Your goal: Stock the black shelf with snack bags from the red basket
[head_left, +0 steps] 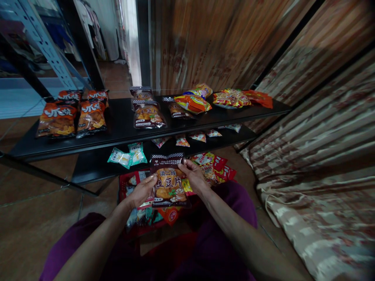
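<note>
Fingers (150, 180) of both hands grasp one brown snack bag (169, 187), pinched at its two side edges, with the thumbs on the printed face. The left hand (142, 192) has it low on the left edge, while the right hand (195, 175) has it up by the top right corner, so the grip runs slantwise across the bag. Its long axis points away from the person, top seam toward the shelves, and the lettering reads right way up.

The bag is in front of the lower shelf (88, 169) and lower than the upper shelf (120, 117). Of the two hands, the right appears nearer the shelves. Straight ahead and a little to the left, matching brown bags (149, 116) lie on the upper shelf; another brown bag (178, 112) sits just right of them, partly under an orange packet (193, 104). Green packets (120, 157) lie on the lower shelf, left of the held bag. Mixed snack packets (209, 169) lie heaped beneath the hands.
</note>
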Action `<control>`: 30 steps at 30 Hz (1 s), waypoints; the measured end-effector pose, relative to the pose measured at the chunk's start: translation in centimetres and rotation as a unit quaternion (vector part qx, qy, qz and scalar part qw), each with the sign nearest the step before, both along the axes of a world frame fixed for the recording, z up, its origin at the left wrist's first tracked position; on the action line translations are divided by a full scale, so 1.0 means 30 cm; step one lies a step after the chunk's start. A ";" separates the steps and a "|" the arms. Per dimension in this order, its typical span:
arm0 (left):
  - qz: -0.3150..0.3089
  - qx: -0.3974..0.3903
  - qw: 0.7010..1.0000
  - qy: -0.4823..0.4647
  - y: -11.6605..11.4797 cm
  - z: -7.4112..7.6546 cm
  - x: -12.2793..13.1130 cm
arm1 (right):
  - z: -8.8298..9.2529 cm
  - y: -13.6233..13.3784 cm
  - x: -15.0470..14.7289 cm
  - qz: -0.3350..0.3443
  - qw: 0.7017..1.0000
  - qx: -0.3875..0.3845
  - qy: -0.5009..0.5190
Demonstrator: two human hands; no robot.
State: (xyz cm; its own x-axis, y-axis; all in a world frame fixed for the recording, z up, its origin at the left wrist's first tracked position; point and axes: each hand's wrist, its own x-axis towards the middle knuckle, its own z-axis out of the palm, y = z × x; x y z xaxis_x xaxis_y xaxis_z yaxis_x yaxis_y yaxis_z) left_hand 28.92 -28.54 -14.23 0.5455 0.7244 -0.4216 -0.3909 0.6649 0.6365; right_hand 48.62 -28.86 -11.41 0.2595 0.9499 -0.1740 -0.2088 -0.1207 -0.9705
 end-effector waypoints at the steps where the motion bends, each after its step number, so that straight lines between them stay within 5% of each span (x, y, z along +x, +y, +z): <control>1: 0.009 0.004 1.000 0.009 0.002 -0.006 0.000 | 0.001 -0.007 -0.005 0.004 1.000 0.003 0.019; 7: 0.046 0.017 0.998 0.045 0.016 -0.035 0.001 | 0.003 -0.069 -0.013 0.069 0.994 0.005 0.087; 13: 0.058 0.026 0.996 0.066 0.019 -0.035 0.007 | 0.015 -0.103 0.008 0.111 0.994 -0.017 0.017; 21: 0.080 0.054 0.992 0.084 0.024 -0.043 0.013 | 0.025 -0.093 -0.010 0.068 0.997 -0.025 -0.030; 30: 0.090 0.096 0.979 0.159 0.020 -0.031 0.009 | 0.042 -0.100 -0.024 0.046 0.978 0.050 -0.196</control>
State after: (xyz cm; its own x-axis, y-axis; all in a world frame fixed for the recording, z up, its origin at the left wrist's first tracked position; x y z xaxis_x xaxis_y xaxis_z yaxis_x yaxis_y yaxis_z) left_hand 29.19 -27.95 -15.15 0.2659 0.8786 -0.3967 -0.2526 0.4607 0.8509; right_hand 47.89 -31.86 -10.15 0.1999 0.9797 0.0174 0.1888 -0.0211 -0.9818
